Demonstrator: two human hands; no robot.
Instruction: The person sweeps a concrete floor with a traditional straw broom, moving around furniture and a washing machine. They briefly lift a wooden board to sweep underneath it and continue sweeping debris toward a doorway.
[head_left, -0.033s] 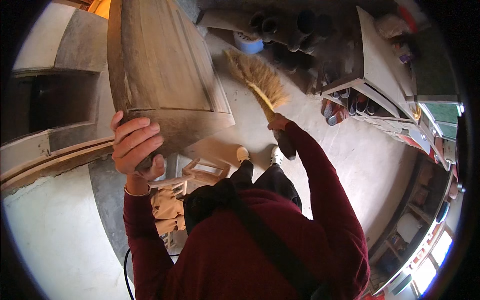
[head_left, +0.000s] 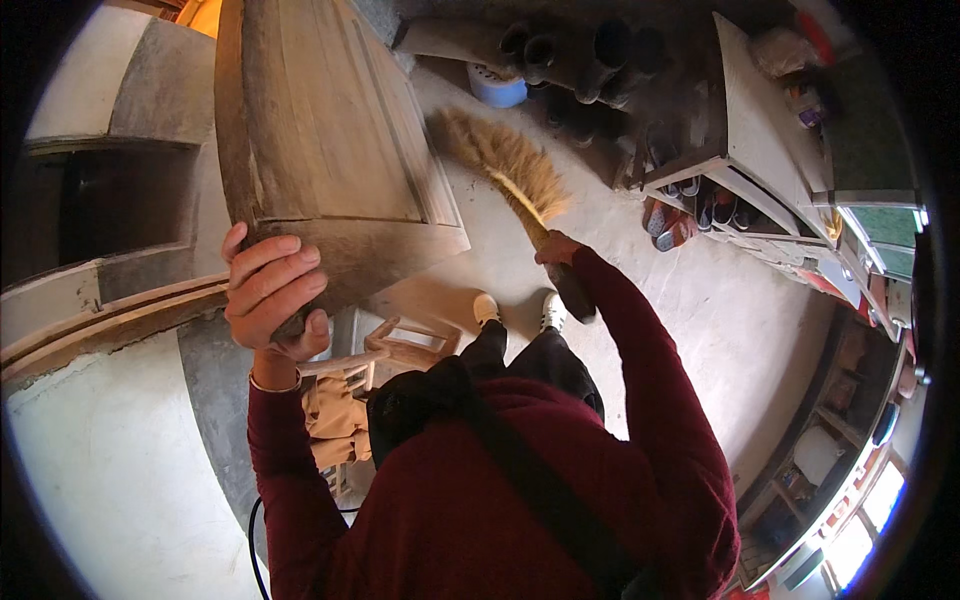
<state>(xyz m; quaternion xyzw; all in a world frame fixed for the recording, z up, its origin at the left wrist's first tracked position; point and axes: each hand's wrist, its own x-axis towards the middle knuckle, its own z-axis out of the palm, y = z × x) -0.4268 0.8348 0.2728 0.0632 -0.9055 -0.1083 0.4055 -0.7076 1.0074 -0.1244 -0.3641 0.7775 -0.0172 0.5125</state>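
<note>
My left hand (head_left: pixel 275 290) is wrapped round the corner of a worn wooden door (head_left: pixel 330 120), fingers on the face turned toward me and thumb below. In my right hand (head_left: pixel 560 250) is a straw broom (head_left: pixel 520 180), gripped partway along its handle. The broom's dark handle end sticks out below that hand, toward my feet. Its tan bristles fan out ahead over the concrete floor, close to the door's right edge. The bristle tips are slightly blurred.
A blue tub (head_left: pixel 497 88) and several dark boots (head_left: pixel 600 60) stand at the far side. A shoe rack (head_left: pixel 710 180) is on the right. Beside my left arm is a wooden chair (head_left: pixel 410 345) with brown cloth (head_left: pixel 335 420). A doorway frame (head_left: pixel 120 310) runs along the left.
The broom's bristles have swung slightly left, toward the door. My left hand and the door have not visibly moved.
</note>
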